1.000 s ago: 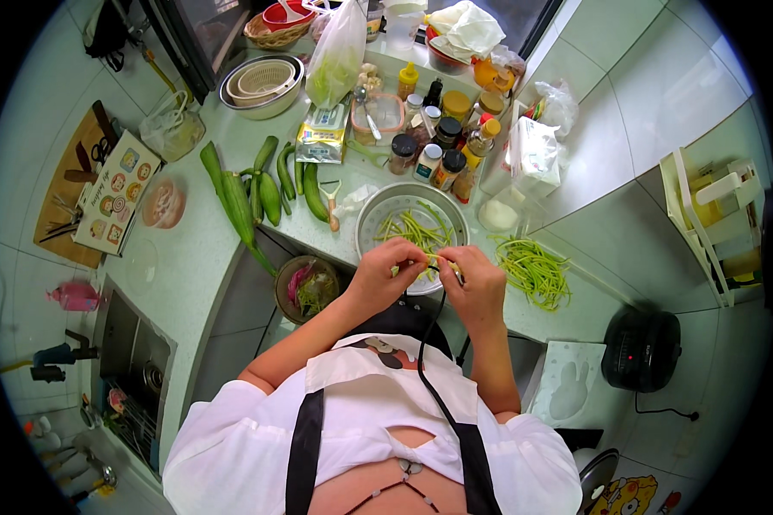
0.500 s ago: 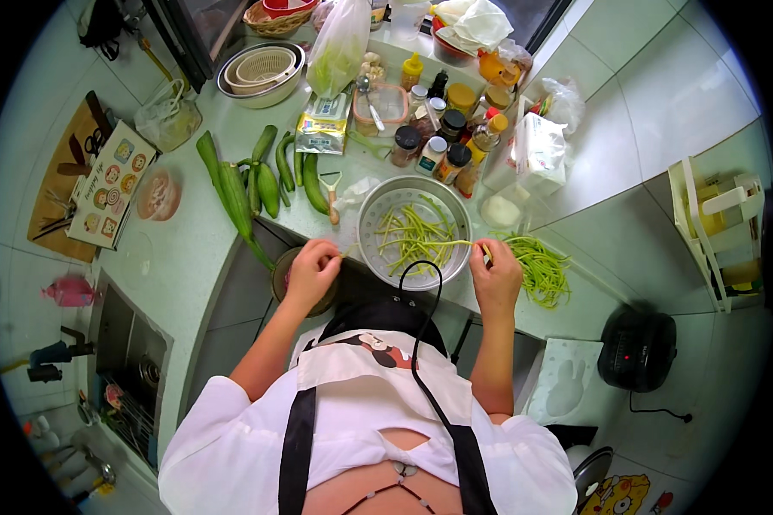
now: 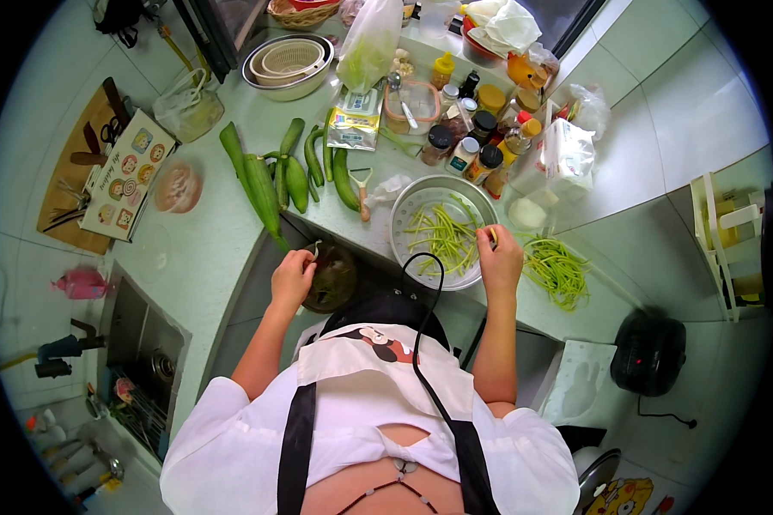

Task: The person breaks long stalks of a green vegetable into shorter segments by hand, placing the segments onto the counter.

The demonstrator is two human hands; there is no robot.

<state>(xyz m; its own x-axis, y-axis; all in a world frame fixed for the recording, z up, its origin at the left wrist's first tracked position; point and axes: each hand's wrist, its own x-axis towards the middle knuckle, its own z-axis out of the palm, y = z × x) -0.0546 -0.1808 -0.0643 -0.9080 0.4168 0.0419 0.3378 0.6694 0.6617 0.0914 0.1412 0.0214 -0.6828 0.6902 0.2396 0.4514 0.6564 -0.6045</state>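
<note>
Head view shows both arms reaching forward over the front of a pale counter (image 3: 180, 236), elbows bent out to the sides and hands set well apart. The left hand (image 3: 292, 277) is raised at the left side of a bin (image 3: 339, 296) that stands below the counter's near edge; its forearm slants far and a little to the right, the back of the hand faces up, and the fingers curl in, with thumb and forefinger pressed together on a small pale scrap (image 3: 317, 249). The right forearm points almost straight away from the body, and the right hand (image 3: 501, 260) hangs at the right rim of a round metal bowl (image 3: 398, 251), fingers folded, thumb and forefinger pinching a short bit of yellow-green bean (image 3: 493, 235); whether the knuckles touch the rim I cannot tell. Cut bean pieces (image 3: 447, 240) lie loosely in the bowl, between the two hands, while a heap of long beans (image 3: 556, 270) rests on the counter just right of the right hand. Far of the left hand lie large green vegetables (image 3: 264, 184), and a peeler (image 3: 364, 196) sits left of the bowl. A black cable (image 3: 416, 348) runs up the apron (image 3: 343, 364) and loops across the bowl's near side in this view.
</note>
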